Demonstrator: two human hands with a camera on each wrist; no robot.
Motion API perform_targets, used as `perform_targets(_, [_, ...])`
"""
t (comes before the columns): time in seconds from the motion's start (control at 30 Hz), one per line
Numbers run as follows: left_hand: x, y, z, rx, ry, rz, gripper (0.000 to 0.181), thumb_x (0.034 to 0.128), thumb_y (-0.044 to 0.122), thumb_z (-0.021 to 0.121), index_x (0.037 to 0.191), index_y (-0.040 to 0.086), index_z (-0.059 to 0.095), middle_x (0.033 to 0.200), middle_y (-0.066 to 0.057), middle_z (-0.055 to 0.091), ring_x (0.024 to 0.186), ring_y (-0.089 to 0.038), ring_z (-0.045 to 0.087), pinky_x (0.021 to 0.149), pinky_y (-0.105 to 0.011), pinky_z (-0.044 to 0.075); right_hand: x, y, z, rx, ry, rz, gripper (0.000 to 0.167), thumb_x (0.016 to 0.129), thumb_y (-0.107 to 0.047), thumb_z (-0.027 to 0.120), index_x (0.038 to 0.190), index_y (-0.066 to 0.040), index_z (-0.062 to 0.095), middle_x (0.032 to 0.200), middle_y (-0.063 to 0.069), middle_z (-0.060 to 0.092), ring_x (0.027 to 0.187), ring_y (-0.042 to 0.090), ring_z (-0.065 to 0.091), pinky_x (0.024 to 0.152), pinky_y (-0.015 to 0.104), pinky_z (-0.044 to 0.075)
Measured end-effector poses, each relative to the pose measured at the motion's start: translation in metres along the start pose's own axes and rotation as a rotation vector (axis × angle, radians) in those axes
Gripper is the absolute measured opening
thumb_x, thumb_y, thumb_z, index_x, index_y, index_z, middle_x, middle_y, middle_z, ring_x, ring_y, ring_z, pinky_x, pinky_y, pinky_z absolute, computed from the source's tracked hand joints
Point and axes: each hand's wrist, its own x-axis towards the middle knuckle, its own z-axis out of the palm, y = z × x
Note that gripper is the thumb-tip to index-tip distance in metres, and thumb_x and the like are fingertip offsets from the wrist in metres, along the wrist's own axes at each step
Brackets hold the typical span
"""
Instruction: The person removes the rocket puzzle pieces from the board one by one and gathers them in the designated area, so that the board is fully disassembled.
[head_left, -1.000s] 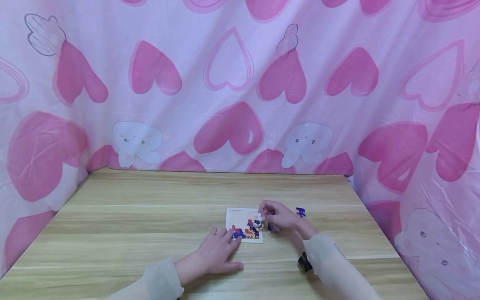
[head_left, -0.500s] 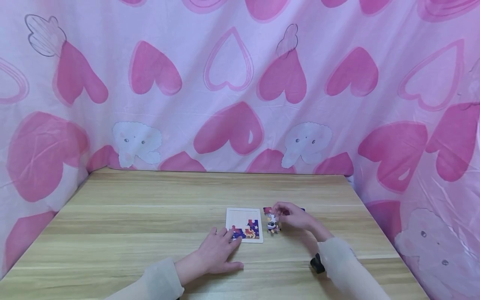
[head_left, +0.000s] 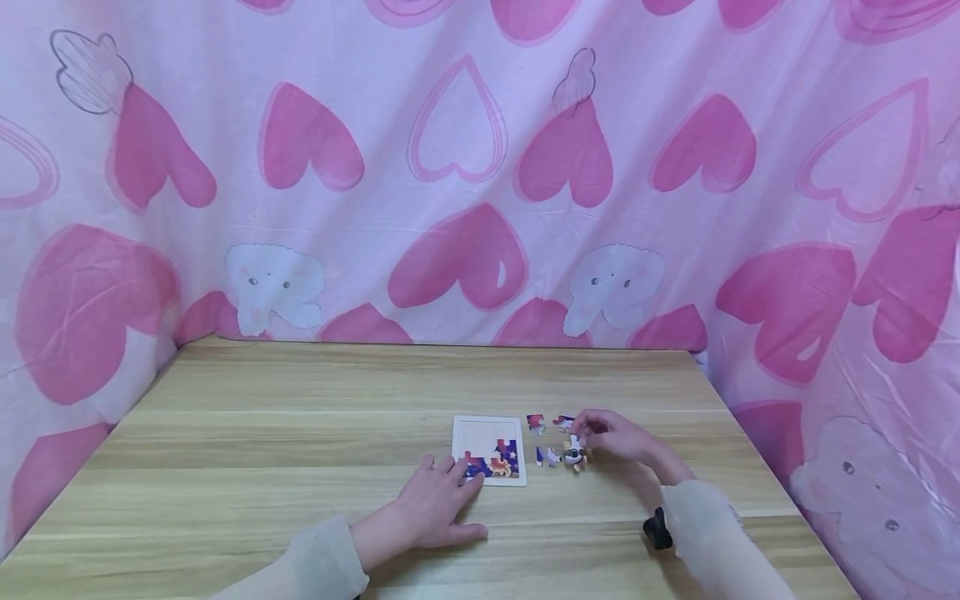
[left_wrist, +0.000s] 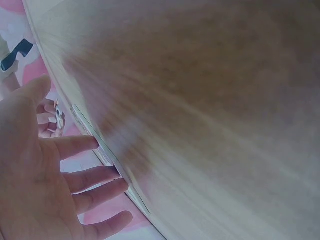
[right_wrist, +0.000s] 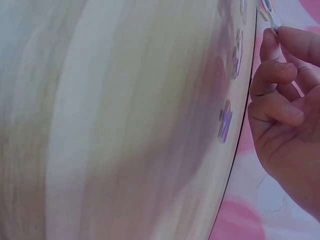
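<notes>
A square jigsaw tray (head_left: 522, 429) with a white border lies on the table, its lower part filled with joined purple, red and orange pieces (head_left: 498, 467). My left hand (head_left: 429, 504) rests with spread, fairly straight fingers at the tray's lower left corner. To the right of the tray, my right hand (head_left: 618, 437) pinches a jigsaw piece (head_left: 575, 454) showing a white animal face with a dark eye. Thumb and forefinger hold that piece (right_wrist: 270, 15) above the table in the right wrist view. Loose jigsaw pieces lie near it: a red one (head_left: 535, 423), a purple one (head_left: 564, 422) and a purple-and-white one (head_left: 547, 457).
The wooden table (head_left: 300, 417) ends at a pink curtain (head_left: 450, 167) with hearts, which hangs behind and at both sides. A black strap device (head_left: 657, 529) sits at the right wrist. One more loose piece (right_wrist: 226, 121) appears in the right wrist view, below the right hand.
My right hand has moved right, carrying the pinched face piece from over the tray to beyond the loose pieces, which now show more fully. The left hand stays in place.
</notes>
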Motion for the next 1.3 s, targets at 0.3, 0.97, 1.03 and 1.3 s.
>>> perform_targets(0.3, [0.000, 0.000, 0.001, 0.002, 0.003, 0.002, 0.075, 0.0777, 0.071, 0.032, 0.127, 0.017, 0.049, 0.126, -0.013, 0.046, 0.110, -0.029, 0.044, 0.087, -0.052, 0.034, -0.003, 0.011, -0.003, 0.047, -0.021, 0.067, 0.020, 0.080, 0.002, 0.051, 0.099, 0.003, 0.054, 0.081, 0.011, 0.050, 0.071, 0.019, 0.044, 0.062, 0.030, 0.040])
perform_targets(0.97, [0.000, 0.001, 0.000, 0.004, 0.010, 0.003, 0.074, 0.0779, 0.070, 0.033, 0.127, 0.017, 0.049, 0.126, -0.013, 0.046, 0.110, -0.029, 0.044, 0.087, -0.052, 0.034, -0.004, 0.017, -0.004, -0.053, 0.029, 0.104, 0.019, 0.082, 0.000, 0.053, 0.100, -0.001, 0.057, 0.085, 0.008, 0.053, 0.072, 0.020, 0.044, 0.062, 0.029, 0.039])
perform_targets(1.03, [0.000, 0.001, 0.000, 0.004, 0.011, 0.003, 0.074, 0.0778, 0.070, 0.033, 0.127, 0.017, 0.049, 0.126, -0.013, 0.046, 0.109, -0.029, 0.044, 0.086, -0.052, 0.034, -0.003, 0.015, -0.003, -0.070, 0.036, 0.095, 0.017, 0.082, -0.002, 0.053, 0.099, -0.001, 0.057, 0.084, 0.008, 0.053, 0.073, 0.020, 0.044, 0.063, 0.029, 0.039])
perform_targets(1.3, [0.001, 0.001, 0.000, -0.020, -0.005, -0.010, 0.074, 0.0779, 0.070, 0.033, 0.127, 0.017, 0.049, 0.126, -0.013, 0.046, 0.111, -0.030, 0.043, 0.087, -0.052, 0.033, 0.006, 0.005, 0.008, -0.118, 0.039, 0.054, 0.015, 0.083, -0.010, 0.056, 0.098, -0.006, 0.059, 0.085, 0.004, 0.053, 0.078, 0.020, 0.046, 0.068, 0.032, 0.040])
